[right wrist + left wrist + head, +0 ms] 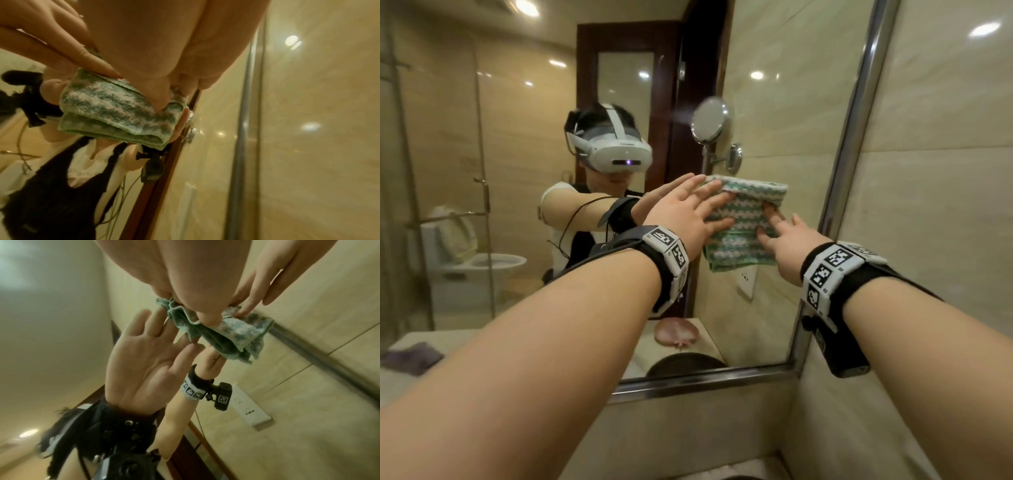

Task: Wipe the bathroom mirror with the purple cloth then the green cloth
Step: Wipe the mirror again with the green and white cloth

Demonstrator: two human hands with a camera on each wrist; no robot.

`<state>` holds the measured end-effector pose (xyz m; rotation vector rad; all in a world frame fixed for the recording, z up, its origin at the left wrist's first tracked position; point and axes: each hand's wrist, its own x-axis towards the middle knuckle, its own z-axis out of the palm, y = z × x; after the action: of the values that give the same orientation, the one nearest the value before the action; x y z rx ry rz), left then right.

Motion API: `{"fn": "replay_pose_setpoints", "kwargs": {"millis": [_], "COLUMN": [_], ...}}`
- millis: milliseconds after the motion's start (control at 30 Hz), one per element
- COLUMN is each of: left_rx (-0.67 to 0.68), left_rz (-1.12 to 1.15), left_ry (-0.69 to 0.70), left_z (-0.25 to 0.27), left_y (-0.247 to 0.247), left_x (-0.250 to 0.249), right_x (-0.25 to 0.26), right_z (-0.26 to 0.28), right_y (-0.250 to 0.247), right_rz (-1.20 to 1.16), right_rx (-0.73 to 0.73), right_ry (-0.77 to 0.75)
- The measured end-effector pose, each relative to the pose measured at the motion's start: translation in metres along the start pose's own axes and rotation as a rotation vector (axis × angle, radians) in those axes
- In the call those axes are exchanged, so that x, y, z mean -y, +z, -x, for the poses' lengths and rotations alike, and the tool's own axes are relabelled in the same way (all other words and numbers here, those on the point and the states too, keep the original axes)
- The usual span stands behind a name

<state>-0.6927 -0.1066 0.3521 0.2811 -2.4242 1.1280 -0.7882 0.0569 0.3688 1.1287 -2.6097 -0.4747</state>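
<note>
Both hands (685, 219) (787, 250) on green cloth (743, 222)

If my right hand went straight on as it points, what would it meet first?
The folded green-and-white striped cloth; the right hand seems to touch it, with the metal-framed mirror behind.

You stand in a bathroom: a large metal-framed wall mirror (852, 137) faces you, set in glossy beige wall tiles (945, 171), and it reflects a toilet (493, 263), a glass shower screen (448, 137) and a round swivel mirror (709, 120).
</note>
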Motion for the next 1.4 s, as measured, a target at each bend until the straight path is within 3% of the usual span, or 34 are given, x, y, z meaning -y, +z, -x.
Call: {"fn": "replay_pose_setpoints", "kwargs": {"millis": [133,300,500,667,900,1100,1400], "left_rx": [0.093,0.077,0.103,0.200,0.222,0.208,0.234], "left_rz": [-0.110,-0.096,-0.142,-0.185,-0.222,-0.236,-0.239], "left_ry": [0.005,-0.130,-0.211,-0.240,-0.229,-0.229,-0.169], "left_z": [0.046,0.098,0.140,0.162,0.181,0.173,0.121], "left_y": [-0.004,-0.011,-0.003,-0.017,-0.014,-0.020,-0.037], "left_x": [0.056,0.094,0.132,0.159,0.190,0.186,0.152], "right_x": [0.049,0.102,0.155,0.183,0.219,0.207,0.155], "right_z": [0.008,0.009,0.030,0.023,0.014,0.012,-0.003], "right_y": [-0.038,-0.081,-0.099,-0.108,-0.119,-0.122,-0.105], "right_rz": [-0.001,0.041,-0.207,-0.208,-0.137,-0.069,-0.211], "right_rx": [-0.099,-0.221,-0.576,-0.489,-0.560,-0.523,-0.399], "right_ry": [-0.104,-0.187,-0.300,-0.280,-0.168,-0.163,-0.103]}}
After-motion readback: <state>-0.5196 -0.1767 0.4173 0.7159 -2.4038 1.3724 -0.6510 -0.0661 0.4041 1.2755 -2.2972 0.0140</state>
